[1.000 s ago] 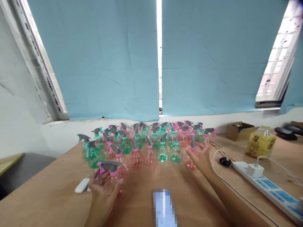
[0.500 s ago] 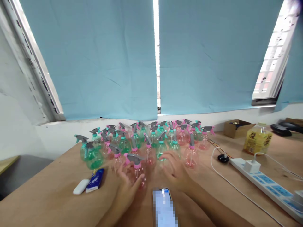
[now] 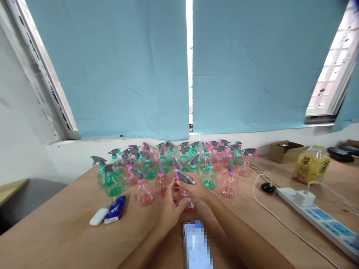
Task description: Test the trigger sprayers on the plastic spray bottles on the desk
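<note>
A pink spray bottle (image 3: pixel 185 177) with a grey trigger head is between my two hands, just above the phone. Fingers of my left hand (image 3: pixel 169 211) curl around its clear pink body from the left. My right hand (image 3: pixel 198 187) grips it at the neck, under the grey head, which points to the right; part of the bottle is hidden by the fingers. Close by stand a pink spray bottle (image 3: pixel 144 194) on the left and another pink bottle (image 3: pixel 229 185) on the right. A green spray bottle (image 3: pixel 209 177) is just beyond my right hand.
Rows of several more green and pink bottles (image 3: pixel 150 170) stand towards the wall. A phone (image 3: pixel 196 243) lies in front of me, a blue packet (image 3: pixel 115 210) and white case (image 3: pixel 99 217) at left. On the right are a power strip (image 3: pixel 322 220), yellow-labelled jug (image 3: pixel 311 164) and cardboard box (image 3: pixel 287 151).
My left hand has carried the pink spray bottle to the right, away from the bottles at left. My right hand has moved in and closed on its neck.
</note>
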